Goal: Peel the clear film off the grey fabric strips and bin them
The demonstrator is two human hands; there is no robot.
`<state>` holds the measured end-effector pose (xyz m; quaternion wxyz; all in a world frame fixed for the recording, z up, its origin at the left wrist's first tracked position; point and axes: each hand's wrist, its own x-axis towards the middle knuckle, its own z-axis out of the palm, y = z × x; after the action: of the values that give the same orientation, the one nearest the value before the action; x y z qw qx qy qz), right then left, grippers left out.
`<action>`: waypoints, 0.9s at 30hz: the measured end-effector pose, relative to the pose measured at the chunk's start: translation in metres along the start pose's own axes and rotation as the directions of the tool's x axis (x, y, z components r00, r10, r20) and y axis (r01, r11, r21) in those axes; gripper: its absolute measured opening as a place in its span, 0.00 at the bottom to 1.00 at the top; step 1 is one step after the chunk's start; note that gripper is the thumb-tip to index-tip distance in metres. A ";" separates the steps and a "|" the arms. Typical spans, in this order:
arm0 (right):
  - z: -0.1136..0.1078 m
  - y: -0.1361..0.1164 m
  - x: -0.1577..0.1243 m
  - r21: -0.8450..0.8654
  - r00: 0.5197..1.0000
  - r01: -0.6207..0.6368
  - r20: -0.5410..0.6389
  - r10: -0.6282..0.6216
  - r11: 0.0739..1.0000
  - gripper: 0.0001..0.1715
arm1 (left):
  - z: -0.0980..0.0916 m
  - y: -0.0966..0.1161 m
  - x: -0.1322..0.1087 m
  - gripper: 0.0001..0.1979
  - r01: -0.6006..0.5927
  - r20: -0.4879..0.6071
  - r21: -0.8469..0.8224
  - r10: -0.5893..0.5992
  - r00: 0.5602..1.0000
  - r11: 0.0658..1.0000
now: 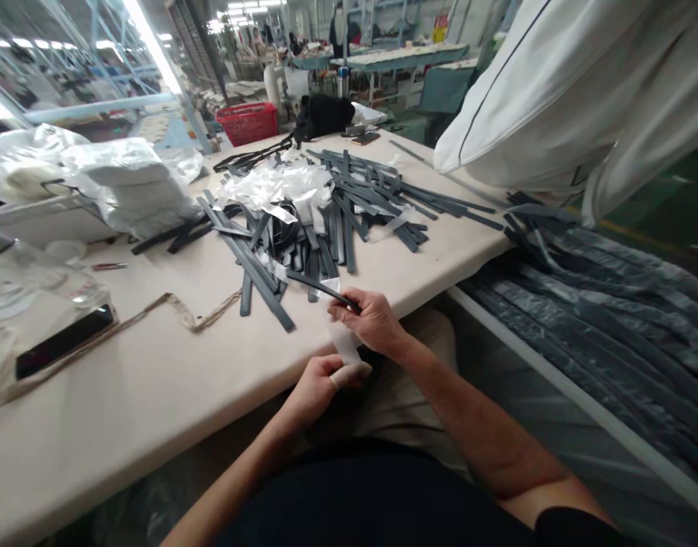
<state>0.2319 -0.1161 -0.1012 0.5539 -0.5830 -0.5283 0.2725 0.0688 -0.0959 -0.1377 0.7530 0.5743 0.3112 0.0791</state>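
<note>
Closed around a dark grey strip (317, 284), my right hand (368, 317) is just above the table's front edge. A translucent white strip of film (344, 340) runs from beside that hand down to my left hand (333, 384), whose fingers pinch its lower end. One finger of the left hand wears a pale cover. In front of both hands lies a pile of dark grey strips (269, 292), partly under a heap of white film pieces (285, 186).
A phone (67, 342), a beige cloth tape (172, 304) and a plastic-wrapped stack (126, 178) lie left on the table (155, 380). A red basket (247, 123) stands behind. White fabric (531, 99) hangs at right above bundled dark strips (599, 304).
</note>
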 end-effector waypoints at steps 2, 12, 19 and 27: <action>-0.001 0.001 0.000 -0.002 1.000 0.011 -0.005 -0.011 1.000 0.11 | 0.001 0.000 -0.001 0.19 0.007 0.009 -0.010 -0.007 1.000 1.000; -0.003 -0.002 0.003 -0.067 0.999 0.049 -0.017 -0.050 0.997 0.10 | 0.001 0.001 -0.002 0.18 -0.017 -0.033 -0.053 0.015 0.999 0.998; -0.006 -0.002 0.005 -0.154 0.996 0.086 -0.002 -0.087 0.984 0.10 | -0.009 0.012 -0.001 0.24 -0.087 0.014 0.011 0.086 0.996 0.996; -0.001 0.002 0.008 -0.191 0.996 0.092 0.035 -0.087 0.977 0.08 | -0.007 0.012 0.009 0.22 -0.067 -0.006 0.040 0.067 0.998 0.997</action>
<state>0.2355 -0.1086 -0.1011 0.4996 -0.6057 -0.5850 0.2030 0.0750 -0.0819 -0.1309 0.7371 0.5992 0.2962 0.1002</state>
